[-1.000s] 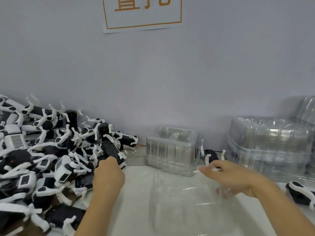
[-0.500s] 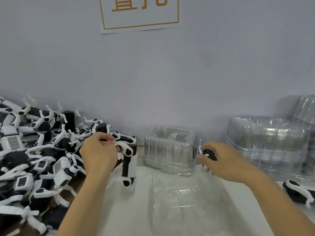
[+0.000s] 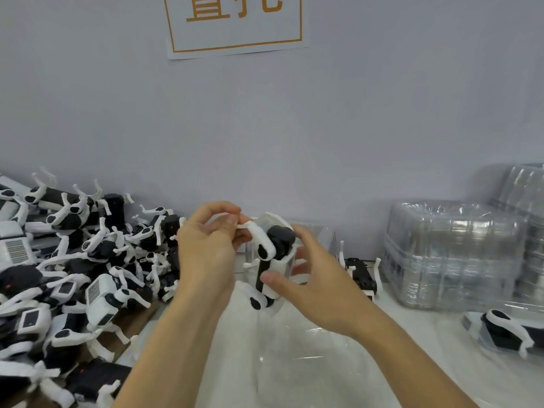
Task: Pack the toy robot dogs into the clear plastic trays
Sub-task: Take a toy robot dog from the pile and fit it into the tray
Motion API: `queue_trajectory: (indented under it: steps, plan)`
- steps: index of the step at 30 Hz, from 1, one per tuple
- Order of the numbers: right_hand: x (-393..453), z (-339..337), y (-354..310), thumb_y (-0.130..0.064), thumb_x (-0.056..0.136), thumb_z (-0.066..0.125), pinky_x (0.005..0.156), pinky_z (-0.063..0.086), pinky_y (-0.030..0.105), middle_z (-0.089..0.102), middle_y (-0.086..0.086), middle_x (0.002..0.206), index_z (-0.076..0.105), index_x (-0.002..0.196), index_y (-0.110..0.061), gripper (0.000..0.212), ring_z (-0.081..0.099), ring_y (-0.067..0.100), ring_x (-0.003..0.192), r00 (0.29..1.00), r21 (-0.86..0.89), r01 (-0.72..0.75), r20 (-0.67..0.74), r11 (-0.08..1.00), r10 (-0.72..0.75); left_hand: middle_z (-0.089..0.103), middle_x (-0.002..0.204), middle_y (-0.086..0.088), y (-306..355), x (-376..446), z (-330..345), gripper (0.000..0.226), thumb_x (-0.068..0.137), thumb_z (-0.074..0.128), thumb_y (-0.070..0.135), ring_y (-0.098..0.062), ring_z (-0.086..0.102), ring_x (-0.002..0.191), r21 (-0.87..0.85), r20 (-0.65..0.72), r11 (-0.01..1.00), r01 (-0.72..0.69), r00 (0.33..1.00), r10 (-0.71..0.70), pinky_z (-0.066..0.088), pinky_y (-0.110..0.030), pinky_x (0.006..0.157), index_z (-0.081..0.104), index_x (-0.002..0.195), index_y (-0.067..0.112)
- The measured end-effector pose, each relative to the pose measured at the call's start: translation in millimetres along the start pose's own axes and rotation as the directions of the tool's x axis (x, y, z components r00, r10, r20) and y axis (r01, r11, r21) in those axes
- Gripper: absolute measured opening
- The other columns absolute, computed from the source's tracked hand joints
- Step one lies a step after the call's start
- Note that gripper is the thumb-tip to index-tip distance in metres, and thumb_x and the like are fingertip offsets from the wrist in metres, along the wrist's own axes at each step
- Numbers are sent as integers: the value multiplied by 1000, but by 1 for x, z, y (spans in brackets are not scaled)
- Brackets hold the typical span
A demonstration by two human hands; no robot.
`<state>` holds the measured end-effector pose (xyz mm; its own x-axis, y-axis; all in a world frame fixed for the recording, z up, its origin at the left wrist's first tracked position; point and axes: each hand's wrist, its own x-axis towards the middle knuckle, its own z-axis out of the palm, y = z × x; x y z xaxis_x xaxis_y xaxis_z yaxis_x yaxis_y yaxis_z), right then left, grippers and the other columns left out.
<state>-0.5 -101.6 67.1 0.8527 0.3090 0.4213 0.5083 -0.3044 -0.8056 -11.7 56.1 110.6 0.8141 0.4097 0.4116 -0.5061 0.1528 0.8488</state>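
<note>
A black-and-white toy robot dog [image 3: 272, 257] hangs upright in the air at the centre, above a clear plastic tray [image 3: 300, 366] lying on the white table. My left hand [image 3: 206, 248] pinches one of the dog's white legs near its top. From the right, my right hand [image 3: 309, 278] holds the dog's body, thumb in front and fingers behind. A big pile of robot dogs [image 3: 67, 266] fills the left side. Behind my right hand another dog [image 3: 360, 273] lies on the table.
A small stack of clear trays [image 3: 318, 234] stands behind the held dog, mostly hidden. Taller stacks of trays [image 3: 453, 254] stand at the right against the wall. One more dog [image 3: 506, 331] lies in a tray at the right edge. A paper sign [image 3: 235, 25] hangs above.
My left hand lifted a dog from the pile and carried it right to the centre. My right hand left the dog behind the tray and took hold of the lifted dog's body.
</note>
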Motion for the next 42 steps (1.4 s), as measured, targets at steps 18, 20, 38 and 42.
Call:
queue_trajectory:
  steps: [18,20,38,42]
  plan:
    - [9,-23,-7,-27,84,79,63,58,26,70,13,112,50,128,-11,54,74,21,90,857,724,-142,-252,675,450,27,153,26,-22,-17,10,75,80,82,24,1,8,149,656,666,484,-579,746,-11,15,-36,120,41,136,51]
    - [9,-25,-9,-29,87,75,63,58,26,70,14,113,51,127,-11,50,73,21,92,857,743,-146,-236,653,459,32,153,20,-26,-15,9,67,83,79,18,-5,14,150,627,676,452,-635,731,89,21,-40,119,47,137,41]
    - [5,-58,-15,-33,86,69,56,37,5,53,-19,67,64,110,-45,28,48,0,59,958,-292,-22,-278,956,-63,71,74,-13,-27,-5,7,29,103,46,40,-24,65,58,245,137,956,162,970,-200,55,-36,58,60,98,15]
    - [4,-55,-11,-38,85,74,74,35,2,45,-19,115,49,124,-53,49,43,-19,101,981,-385,30,-167,922,-102,69,68,-23,-27,-1,6,39,101,42,41,-29,59,47,131,138,900,416,891,-433,52,-31,48,63,101,8]
